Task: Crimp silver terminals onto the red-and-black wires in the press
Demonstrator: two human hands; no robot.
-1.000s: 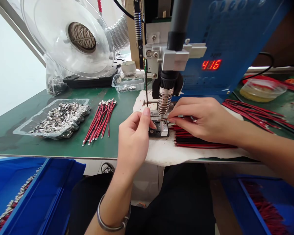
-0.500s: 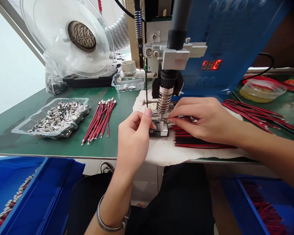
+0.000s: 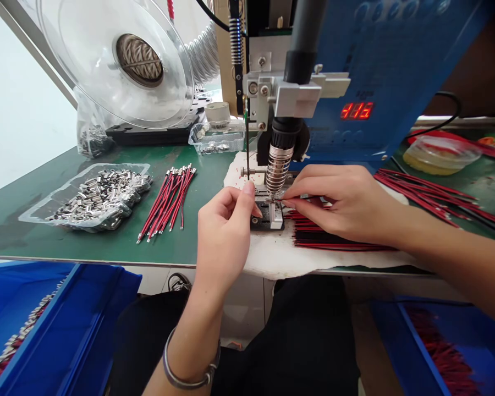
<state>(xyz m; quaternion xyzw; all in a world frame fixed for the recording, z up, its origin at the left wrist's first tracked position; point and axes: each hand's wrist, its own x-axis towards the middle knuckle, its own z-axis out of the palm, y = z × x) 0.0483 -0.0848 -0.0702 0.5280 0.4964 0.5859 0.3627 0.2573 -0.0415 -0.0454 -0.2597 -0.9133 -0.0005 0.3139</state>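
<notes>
My left hand [image 3: 225, 234] is closed in a pinch at the left side of the small metal fixture [image 3: 267, 215] under the machine's ribbed nozzle [image 3: 278, 170]; what it pinches is too small to make out. My right hand [image 3: 346, 201] pinches a red-and-black wire and holds its end at the fixture from the right. Under that hand a bundle of red-and-black wires [image 3: 334, 236] lies on a white cloth [image 3: 272, 256].
A blue machine [image 3: 379, 66] with a red digit display [image 3: 357, 110] stands behind the fixture. On the green table [image 3: 107, 242] lie a plastic tray of metal sleeves [image 3: 94, 192], a bunch of finished wires [image 3: 169, 201] and more red wires [image 3: 433, 192]. Blue bins [image 3: 66, 330] sit below.
Both hands stay in place at the fixture. The digits on the red display have changed. The view shifted slightly.
</notes>
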